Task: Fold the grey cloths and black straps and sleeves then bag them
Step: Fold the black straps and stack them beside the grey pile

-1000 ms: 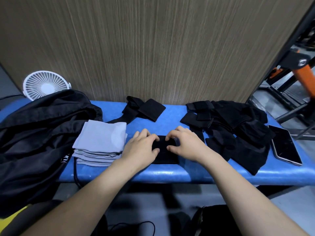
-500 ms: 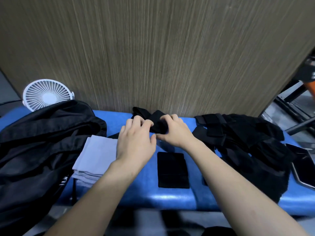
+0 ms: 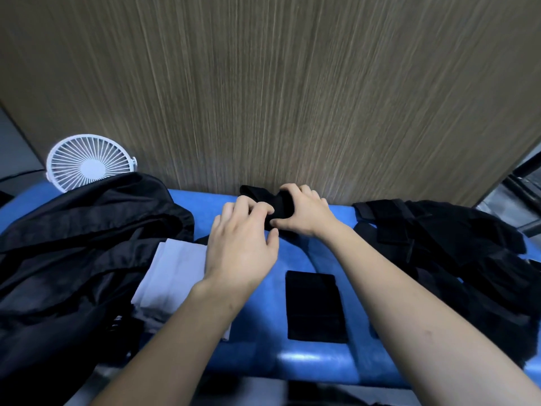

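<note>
A crumpled black strap (image 3: 257, 194) lies at the back of the blue bench (image 3: 298, 253), against the wall. My right hand (image 3: 304, 213) grips it, thumb and fingers closed on the fabric. My left hand (image 3: 243, 244) touches the same strap with curled fingertips. A folded black piece (image 3: 314, 307) lies flat near the front edge, between my forearms. A stack of folded grey cloths (image 3: 172, 273) sits to the left, partly under my left arm. A heap of unfolded black straps and sleeves (image 3: 439, 238) fills the right.
A large black bag (image 3: 76, 244) spreads over the bench's left end. Behind it stands a small white fan (image 3: 87, 162). A wood-grain wall (image 3: 263, 98) rises right behind the bench. Metal frames show at the far right edge.
Both hands left the folded black piece at the front and reached to the black strap at the back. Since half a second ago, the right hand has closed over the strap.
</note>
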### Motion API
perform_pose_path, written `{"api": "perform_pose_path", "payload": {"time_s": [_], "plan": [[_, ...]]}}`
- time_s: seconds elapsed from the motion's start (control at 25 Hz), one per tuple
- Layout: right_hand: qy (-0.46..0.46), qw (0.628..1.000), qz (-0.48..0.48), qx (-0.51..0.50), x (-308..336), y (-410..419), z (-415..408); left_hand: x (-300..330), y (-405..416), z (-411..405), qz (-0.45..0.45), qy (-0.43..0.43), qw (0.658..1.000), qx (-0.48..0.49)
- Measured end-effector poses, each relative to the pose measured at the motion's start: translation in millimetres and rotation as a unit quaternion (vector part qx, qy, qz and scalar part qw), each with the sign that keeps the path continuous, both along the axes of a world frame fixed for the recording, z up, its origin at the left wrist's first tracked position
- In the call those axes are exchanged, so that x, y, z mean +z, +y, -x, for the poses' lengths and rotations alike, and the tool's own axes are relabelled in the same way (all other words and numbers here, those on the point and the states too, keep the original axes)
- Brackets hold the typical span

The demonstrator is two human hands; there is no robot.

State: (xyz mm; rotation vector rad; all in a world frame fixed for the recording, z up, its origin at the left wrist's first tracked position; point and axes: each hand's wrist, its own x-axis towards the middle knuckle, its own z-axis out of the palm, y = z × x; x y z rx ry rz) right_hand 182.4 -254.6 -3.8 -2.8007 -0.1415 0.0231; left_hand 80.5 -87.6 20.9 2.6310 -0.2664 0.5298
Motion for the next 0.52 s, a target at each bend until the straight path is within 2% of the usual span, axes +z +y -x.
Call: {"api": "perform_pose_path", "payload": {"time_s": [0.16,0.4,0.52], "plan": [[-0.046,0.999,0.007,0.004,5.7,-2.0,12.8,-0.2,-2.0,2.5,0.008,0.006,1.0,-0.002],[-0.014,1.0,0.008,0.01,-1.9,1.4,28.7,-1.6,-5.1,4.6,0.012,0.017,1.0,-0.002],[-0.04,0.999,0.008,0.02,2.6,1.2,33.9,-3.8,-1.1,-1.5,0.005,0.028,1.0,0.005]]}}
